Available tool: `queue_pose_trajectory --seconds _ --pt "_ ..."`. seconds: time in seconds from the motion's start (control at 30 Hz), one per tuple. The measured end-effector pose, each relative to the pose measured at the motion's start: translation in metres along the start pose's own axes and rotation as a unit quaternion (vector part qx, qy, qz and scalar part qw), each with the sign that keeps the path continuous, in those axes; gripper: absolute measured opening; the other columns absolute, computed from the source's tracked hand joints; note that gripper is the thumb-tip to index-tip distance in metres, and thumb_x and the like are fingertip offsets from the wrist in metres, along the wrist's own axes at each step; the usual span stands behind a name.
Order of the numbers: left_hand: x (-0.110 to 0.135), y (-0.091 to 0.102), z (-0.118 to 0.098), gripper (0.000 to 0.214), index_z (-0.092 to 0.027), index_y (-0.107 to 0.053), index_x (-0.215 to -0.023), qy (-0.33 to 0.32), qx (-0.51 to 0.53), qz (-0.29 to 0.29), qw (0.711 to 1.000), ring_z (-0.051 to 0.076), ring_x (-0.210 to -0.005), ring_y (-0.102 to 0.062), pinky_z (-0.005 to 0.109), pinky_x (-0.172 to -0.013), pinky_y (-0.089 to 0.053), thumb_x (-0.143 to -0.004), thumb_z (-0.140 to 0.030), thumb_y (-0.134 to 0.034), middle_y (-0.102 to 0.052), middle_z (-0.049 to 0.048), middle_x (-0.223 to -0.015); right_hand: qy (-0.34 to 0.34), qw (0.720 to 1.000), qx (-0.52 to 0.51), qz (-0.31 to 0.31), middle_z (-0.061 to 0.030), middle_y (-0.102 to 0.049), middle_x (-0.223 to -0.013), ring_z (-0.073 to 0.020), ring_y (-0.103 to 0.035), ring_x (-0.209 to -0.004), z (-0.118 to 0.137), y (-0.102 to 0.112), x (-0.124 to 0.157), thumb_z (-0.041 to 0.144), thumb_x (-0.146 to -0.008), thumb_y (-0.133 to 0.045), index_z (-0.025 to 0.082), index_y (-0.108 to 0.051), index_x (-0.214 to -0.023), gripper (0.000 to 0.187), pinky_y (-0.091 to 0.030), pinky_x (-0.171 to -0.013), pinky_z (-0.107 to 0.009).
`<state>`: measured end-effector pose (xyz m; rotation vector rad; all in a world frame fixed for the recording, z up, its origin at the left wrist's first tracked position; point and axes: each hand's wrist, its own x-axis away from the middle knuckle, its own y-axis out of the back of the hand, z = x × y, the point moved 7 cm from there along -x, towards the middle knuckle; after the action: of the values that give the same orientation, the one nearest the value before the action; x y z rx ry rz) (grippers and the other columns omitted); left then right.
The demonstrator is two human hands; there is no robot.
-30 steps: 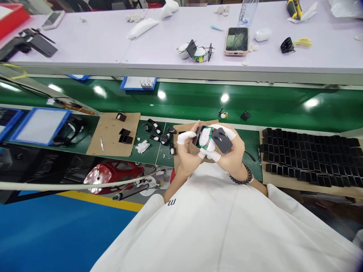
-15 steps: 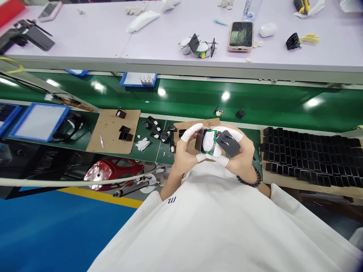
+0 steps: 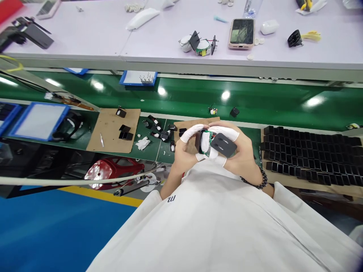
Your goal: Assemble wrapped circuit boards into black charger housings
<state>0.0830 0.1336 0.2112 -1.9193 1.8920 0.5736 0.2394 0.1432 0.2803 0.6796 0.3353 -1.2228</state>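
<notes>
My left hand (image 3: 184,153), with white finger cots on its fingertips, is closed around a black plastic housing (image 3: 198,141) in front of my chest. My right hand (image 3: 243,153) grips a circuit-board assembly: a green board (image 3: 211,136) with a white-wrapped part (image 3: 205,144) and a flat black plug cover (image 3: 224,145) with metal pins. The board end sits partly inside the housing's open side, while the cover stays outside it at a tilt. My fingers hide part of both pieces.
Rows of black housings (image 3: 309,151) stand at the right. Left of my hands lie several small black assemblies (image 3: 164,135) and a cardboard sheet (image 3: 112,124). Ahead, the raised shelf (image 3: 85,37) carries a phone (image 3: 242,33) and another opened assembly (image 3: 202,46).
My right hand has moved slightly left, bringing the board and plug cover closer to the housing. The board is deeper in the housing, and the cover has turned a little.
</notes>
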Motion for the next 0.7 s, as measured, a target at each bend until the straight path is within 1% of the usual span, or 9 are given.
queue_pose_trajectory --seconds 0.1,0.27,0.3,0.37,0.43,0.47,0.5,0.6,0.7 --pt "0.001 -0.001 0.003 0.079 -0.03 -0.061 -0.143 0.005 0.006 0.002 1.0 0.029 -0.125 -0.069 0.043 -0.108 -0.057 -0.072 -0.045 -0.093 -0.07 0.0081 -0.135 -0.014 1.0 0.016 0.015 -0.0095 -0.073 -0.129 -0.0275 -0.072 -0.116 -0.001 -0.002 0.0 0.02 -0.083 -0.078 0.026 -0.069 -0.127 0.046 -0.063 -0.099 -0.043" --pt "0.011 0.0 0.018 0.075 -0.032 -0.061 -0.142 0.033 0.007 -0.01 0.999 0.027 -0.127 -0.067 0.04 -0.11 -0.056 -0.074 -0.038 -0.093 -0.069 0.0057 -0.138 -0.045 0.997 0.054 0.036 -0.0086 -0.072 -0.132 -0.0288 -0.071 -0.12 -0.009 -0.004 0.0 0.025 -0.082 -0.08 0.027 -0.072 -0.126 0.045 -0.062 -0.101 -0.044" --pt "0.013 0.001 0.023 0.076 -0.032 -0.061 -0.141 0.041 0.006 -0.017 0.999 0.027 -0.127 -0.067 0.041 -0.11 -0.056 -0.073 -0.038 -0.094 -0.069 0.0056 -0.138 -0.062 0.996 0.049 0.048 -0.0082 -0.071 -0.136 -0.0293 -0.07 -0.123 -0.013 -0.005 0.001 0.026 -0.082 -0.082 0.028 -0.071 -0.13 0.05 -0.062 -0.103 -0.045" --pt "0.017 0.002 0.041 0.078 -0.031 -0.062 -0.139 0.081 0.012 -0.037 0.996 0.029 -0.127 -0.068 0.044 -0.11 -0.057 -0.069 -0.04 -0.095 -0.068 0.0067 -0.139 -0.114 0.99 0.013 0.079 -0.0082 -0.064 -0.147 -0.0305 -0.066 -0.131 -0.027 -0.007 0.003 0.03 -0.08 -0.086 0.032 -0.06 -0.146 0.071 -0.061 -0.105 -0.045" --pt "0.023 0.003 0.067 0.081 -0.027 -0.061 -0.135 0.158 0.026 -0.064 0.985 0.03 -0.124 -0.069 0.046 -0.107 -0.059 -0.064 -0.042 -0.097 -0.069 0.0097 -0.137 -0.165 0.981 -0.037 0.091 -0.0097 -0.058 -0.154 -0.0317 -0.064 -0.135 -0.045 -0.007 0.007 0.035 -0.076 -0.091 0.035 -0.043 -0.16 0.097 -0.062 -0.103 -0.046" --pt "0.026 0.004 0.081 0.081 -0.025 -0.061 -0.132 0.202 0.03 -0.08 0.976 0.03 -0.122 -0.071 0.046 -0.105 -0.059 -0.062 -0.042 -0.097 -0.069 0.0114 -0.136 -0.183 0.978 -0.053 0.082 -0.0105 -0.056 -0.156 -0.0322 -0.063 -0.135 -0.055 -0.005 0.01 0.037 -0.074 -0.092 0.036 -0.038 -0.163 0.104 -0.063 -0.102 -0.047" --pt "0.029 0.005 0.093 0.08 -0.023 -0.061 -0.129 0.237 0.031 -0.094 0.967 0.03 -0.119 -0.072 0.046 -0.103 -0.06 -0.06 -0.043 -0.097 -0.07 0.0131 -0.134 -0.196 0.977 -0.057 0.063 -0.0112 -0.056 -0.156 -0.0326 -0.063 -0.135 -0.064 -0.002 0.012 0.038 -0.074 -0.092 0.035 -0.038 -0.163 0.104 -0.063 -0.102 -0.048" --pt "0.036 0.009 0.112 0.077 -0.019 -0.062 -0.123 0.281 0.018 -0.111 0.953 0.03 -0.12 -0.072 0.046 -0.103 -0.059 -0.058 -0.04 -0.097 -0.07 0.0159 -0.133 -0.207 0.978 -0.007 0.018 -0.0116 -0.062 -0.15 -0.0326 -0.064 -0.133 -0.084 0.005 0.019 0.036 -0.082 -0.085 0.031 -0.058 -0.149 0.072 -0.06 -0.105 -0.053" --pt "0.036 0.01 0.108 0.074 -0.021 -0.061 -0.127 0.271 -0.004 -0.079 0.959 0.029 -0.126 -0.069 0.044 -0.107 -0.057 -0.062 -0.034 -0.095 -0.068 0.0147 -0.138 -0.175 0.983 0.043 0.044 -0.011 -0.071 -0.14 -0.0302 -0.066 -0.131 -0.091 -0.003 0.023 0.032 -0.089 -0.077 0.025 -0.074 -0.128 0.04 -0.055 -0.113 -0.053"
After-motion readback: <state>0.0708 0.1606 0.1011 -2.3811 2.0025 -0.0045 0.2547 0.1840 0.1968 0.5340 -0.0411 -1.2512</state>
